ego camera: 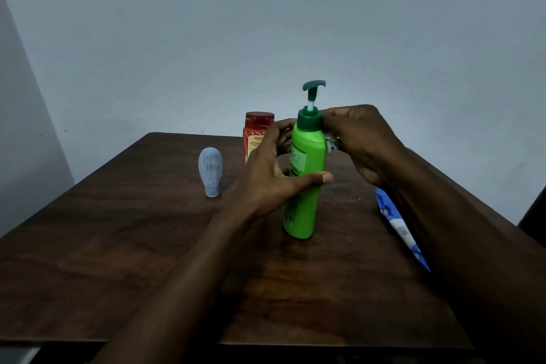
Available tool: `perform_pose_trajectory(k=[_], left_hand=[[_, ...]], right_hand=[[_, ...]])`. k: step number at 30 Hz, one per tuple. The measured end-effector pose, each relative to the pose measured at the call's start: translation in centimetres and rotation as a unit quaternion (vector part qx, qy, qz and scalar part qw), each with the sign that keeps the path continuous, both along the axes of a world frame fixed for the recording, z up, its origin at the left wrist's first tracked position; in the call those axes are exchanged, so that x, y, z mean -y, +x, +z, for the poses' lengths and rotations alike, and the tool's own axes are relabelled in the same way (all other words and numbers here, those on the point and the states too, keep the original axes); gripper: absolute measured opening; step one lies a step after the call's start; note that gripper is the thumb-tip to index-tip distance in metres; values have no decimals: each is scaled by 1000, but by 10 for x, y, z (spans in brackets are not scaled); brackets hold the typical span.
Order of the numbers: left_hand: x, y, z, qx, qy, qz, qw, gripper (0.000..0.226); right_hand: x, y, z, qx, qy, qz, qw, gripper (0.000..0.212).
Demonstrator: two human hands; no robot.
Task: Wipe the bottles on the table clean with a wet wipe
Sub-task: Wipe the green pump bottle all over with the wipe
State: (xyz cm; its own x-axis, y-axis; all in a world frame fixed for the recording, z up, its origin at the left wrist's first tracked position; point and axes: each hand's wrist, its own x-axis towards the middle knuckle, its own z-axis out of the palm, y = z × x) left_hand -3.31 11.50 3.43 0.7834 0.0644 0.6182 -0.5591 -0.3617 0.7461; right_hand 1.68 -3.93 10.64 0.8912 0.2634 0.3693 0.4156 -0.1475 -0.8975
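The green pump bottle (304, 174) stood upright on the dark wooden desk (118, 245), near its middle, with its dark green pump head pointing to the right. The left hand (271, 168) had its grip closed around the body of this bottle: the thumb lay across the front and the fingers went around the far side. The right hand (360, 142) was at the neck of the bottle, just under the collar, and its grip was clenched on a white wet wipe (331, 142), pressed against the right side of the bottle; only a small part of the wipe showed.

Behind the left hand stood a red jar (257, 133) with a red lid. To the left, apart from it, a small pale blue bottle (210, 168) stood on its cap. A blue and white wipe packet (399, 224) lay on the desk partly under the right forearm.
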Motion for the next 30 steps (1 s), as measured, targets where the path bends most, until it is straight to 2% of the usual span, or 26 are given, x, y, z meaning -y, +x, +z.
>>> perform_pose_trajectory(k=[5, 11, 16, 19, 22, 25, 30], left_hand=[[-7, 0, -2, -26, -24, -51, 998, 89], [-10, -2, -2, -46, -46, -103, 993, 81], [-11, -1, -2, -52, -64, -131, 988, 82], [-12, 0, -2, -65, -62, -164, 982, 77], [-10, -3, -2, -86, -107, -203, 969, 78], [-11, -6, -6, -85, -129, -209, 965, 70], [-11, -9, -5, -95, -112, -222, 964, 59]], right_hand=[[1, -4, -1, 7, -9, 28, 1000, 15], [13, -36, -11, 158, -75, -82, 981, 13], [17, -59, -18, 222, -76, -118, 965, 12], [18, -60, -19, 217, -56, -127, 966, 11], [19, -54, -17, 192, -52, -132, 971, 10], [21, -47, -15, 187, -66, -141, 970, 10], [25, -42, -4, 200, -119, -130, 964, 10]])
